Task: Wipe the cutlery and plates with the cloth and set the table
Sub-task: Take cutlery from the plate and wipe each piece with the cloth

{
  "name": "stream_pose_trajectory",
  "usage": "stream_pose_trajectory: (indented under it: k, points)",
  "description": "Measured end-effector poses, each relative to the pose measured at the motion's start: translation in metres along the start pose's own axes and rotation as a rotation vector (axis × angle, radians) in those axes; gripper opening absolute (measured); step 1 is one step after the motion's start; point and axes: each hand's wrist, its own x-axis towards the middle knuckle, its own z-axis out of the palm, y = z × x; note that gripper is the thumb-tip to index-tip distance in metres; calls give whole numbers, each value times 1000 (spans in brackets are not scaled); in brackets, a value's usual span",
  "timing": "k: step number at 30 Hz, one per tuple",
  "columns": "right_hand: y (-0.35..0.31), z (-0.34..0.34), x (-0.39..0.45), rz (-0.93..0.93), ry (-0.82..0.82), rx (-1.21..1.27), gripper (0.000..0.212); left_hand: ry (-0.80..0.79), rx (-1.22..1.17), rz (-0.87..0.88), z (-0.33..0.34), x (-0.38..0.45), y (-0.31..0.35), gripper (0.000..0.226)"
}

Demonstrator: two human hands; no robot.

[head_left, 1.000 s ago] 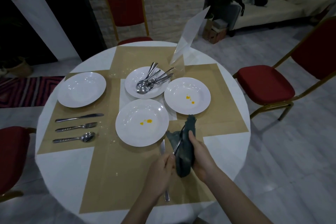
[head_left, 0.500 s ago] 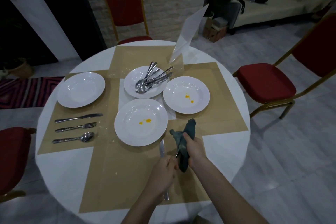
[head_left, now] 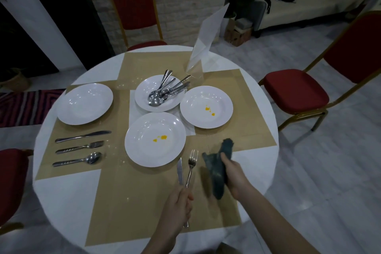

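Observation:
My left hand (head_left: 177, 208) grips the handle of a fork (head_left: 191, 166), its tines pointing away from me. A knife (head_left: 180, 171) lies on the brown mat just left of the fork. My right hand (head_left: 235, 175) holds a dark grey cloth (head_left: 218, 168), now apart from the fork. Just beyond the knife stands a white plate with orange spots (head_left: 155, 139); a second spotted plate (head_left: 206, 109) is to its right. A plate holding several spoons and forks (head_left: 160, 93) sits behind. At the left are a clean plate (head_left: 85, 103), knife (head_left: 82, 136), fork (head_left: 80, 147) and spoon (head_left: 77, 160).
The round white table (head_left: 61, 196) carries brown paper mats. A clear acrylic sign stand (head_left: 204, 47) rises at the far side. Red chairs stand at the back (head_left: 134, 6), the right (head_left: 296, 93) and the left (head_left: 10, 183).
My right hand has pulled the cloth off the fork and moved right. The fork, wrapped in cloth before, now shows bare in my left hand beside the knife.

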Motion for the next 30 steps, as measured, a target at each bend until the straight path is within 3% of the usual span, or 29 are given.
stream_pose_trajectory:
  k: [4,13,21,27,30]
  points:
    - [21,32,-25,31,-221,-89,36,-56,136,74,11,4,3,32]
    - [-4,33,-10,-17,29,2,37,-52,186,97,11,-8,10,37]
    - [-5,47,-42,-110,-329,-111,32,114,211,205,-1,6,32,36]
    - [-1,46,-45,-164,-257,-73,25,-18,397,165,-9,3,38,34]
    - [-5,34,-39,-224,-227,-136,29,122,479,222,-31,8,60,25]
